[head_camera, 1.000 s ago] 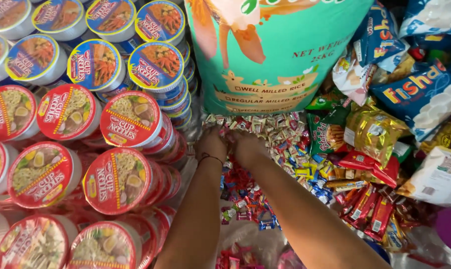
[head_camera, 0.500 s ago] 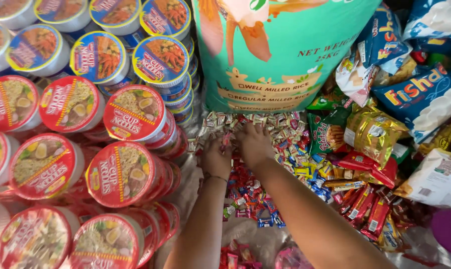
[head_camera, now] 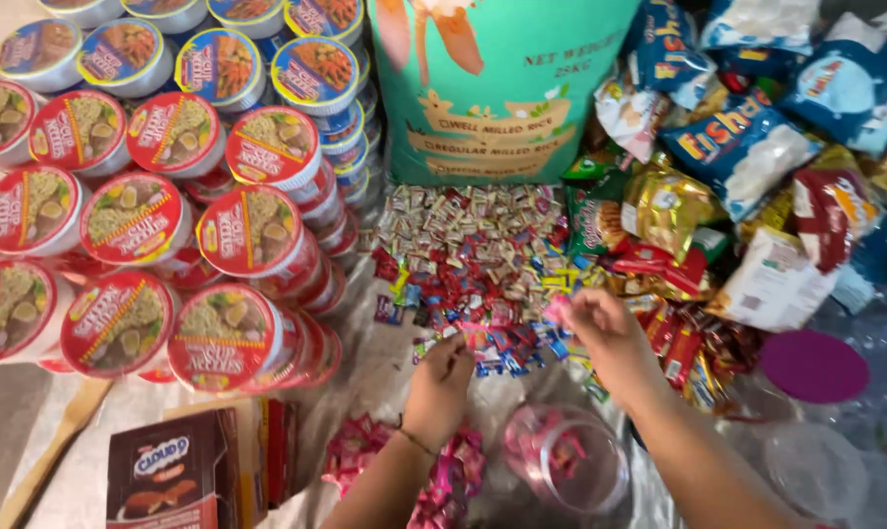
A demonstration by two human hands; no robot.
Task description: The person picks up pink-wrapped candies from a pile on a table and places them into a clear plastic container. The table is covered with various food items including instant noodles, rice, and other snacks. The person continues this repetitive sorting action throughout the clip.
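Note:
A spread of small wrapped candies (head_camera: 473, 260) in red, blue, yellow and silver covers the plastic sheet in front of a teal rice sack (head_camera: 492, 88). My left hand (head_camera: 441, 384) reaches down with its fingertips on the near edge of the candy spread. My right hand (head_camera: 605, 338) is raised slightly and pinches a pink wrapped candy (head_camera: 558, 311) between its fingers. A clear plastic jar (head_camera: 566, 465) with pink candies inside stands between my forearms. A loose heap of pink candies (head_camera: 404, 460) lies under my left wrist.
Stacked red-lidded noodle cups (head_camera: 149, 255) fill the left, blue-lidded ones (head_camera: 218, 59) behind them. Snack bags (head_camera: 747, 147) pile up at the right. A purple lid (head_camera: 814, 364) and a clear lid (head_camera: 815, 470) lie at the lower right. A brown box (head_camera: 169, 470) sits at the lower left.
Both hands have drawn back from the far candies toward me. My right hand now holds a pink candy. The camera view has tilted down, showing the jar and the brown box.

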